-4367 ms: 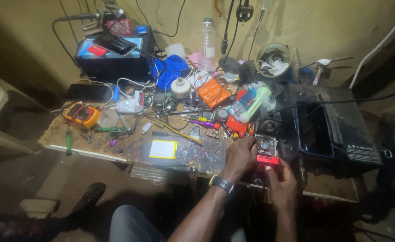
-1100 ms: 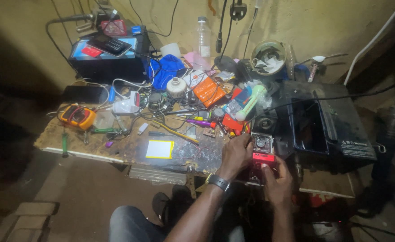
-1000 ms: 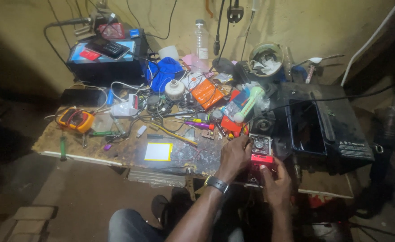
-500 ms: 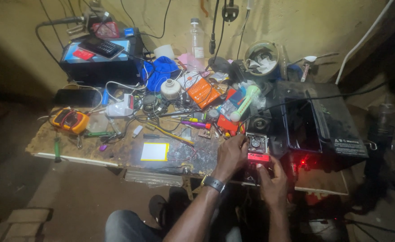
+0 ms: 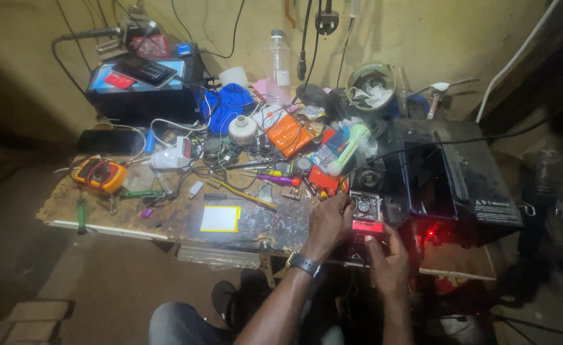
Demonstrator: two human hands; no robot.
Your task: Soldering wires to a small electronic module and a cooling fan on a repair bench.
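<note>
The fingers (image 5: 344,206) of the left hand (image 5: 330,222) are curled against the left side of a small square electronic module with a glowing red display (image 5: 365,214), which is held at the front edge of the cluttered wooden surface (image 5: 166,220); the fingers of the right hand (image 5: 390,259) are bent up beneath it, the thumb pressed at its lower right corner. A dark wristwatch (image 5: 304,263) is worn on the left wrist.

At far left, an orange and yellow multimeter (image 5: 100,174) is laid flat. Behind it, a black box with a blue rectangular label on top (image 5: 142,89) is set against the wall. Nearer the middle, a flat yellow-edged white rectangle (image 5: 220,218) is seen on the surface, and an orange rectangular packet (image 5: 288,134) is tilted among tools. A clear plastic bottle (image 5: 279,61) stands upright behind. To the right of the module, a large black case with a small white label at its lower corner (image 5: 460,179) is placed, red light showing beneath it.
</note>
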